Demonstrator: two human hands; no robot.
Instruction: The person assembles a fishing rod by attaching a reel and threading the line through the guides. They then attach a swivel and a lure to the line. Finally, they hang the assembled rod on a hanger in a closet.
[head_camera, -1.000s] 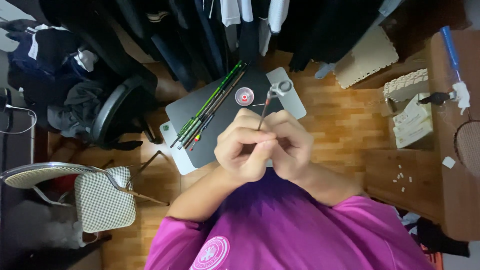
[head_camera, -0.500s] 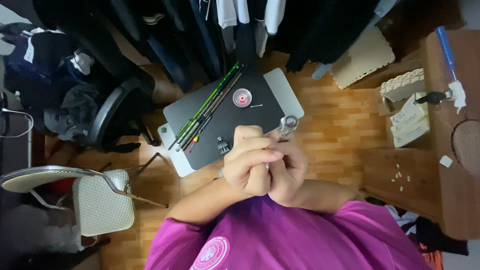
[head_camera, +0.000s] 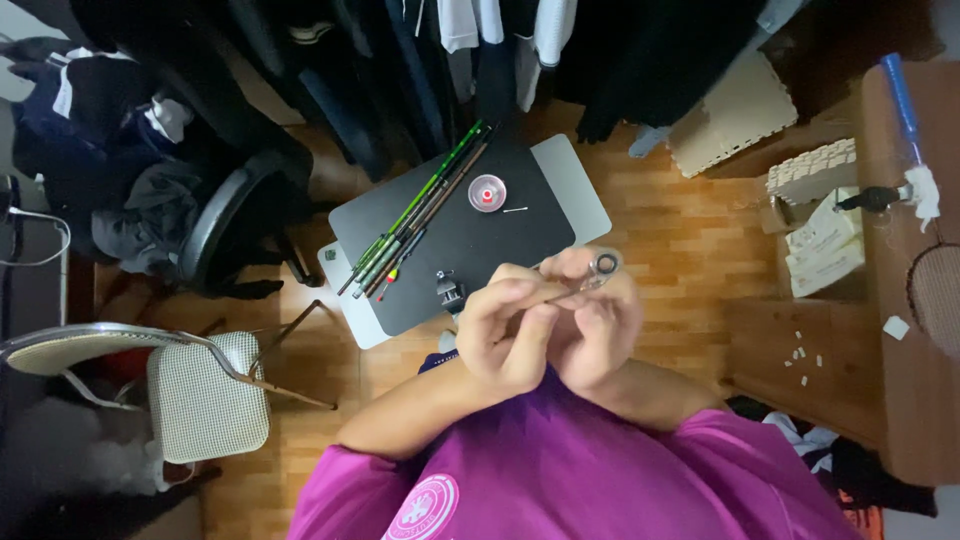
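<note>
Both hands have drawn back from the black board (head_camera: 470, 245). Left hand (head_camera: 510, 335) pinches a thin rod (head_camera: 565, 293); right hand (head_camera: 595, 325) grips the small scissors (head_camera: 603, 266).

matt black board (head_camera: 470, 250), wooden floor (head_camera: 660, 230)

Both hands raised together just below the dark mat (head_camera: 450, 250), fingers curled.

Left hand (head_camera: 510, 335) at the mat's near edge, fingers bent inward, thumb and forefinger pinched on a thin rod (head_camera: 565, 294). Right hand (head_camera: 600, 325) touching the left, just off the mat's near right corner, fingers folded, fingertips closed on a small ring part (head_camera: 606, 264). Forearms bare, angled in from both sides toward the mat, elbows bent, magenta sleeves at the upper arms.
</note>
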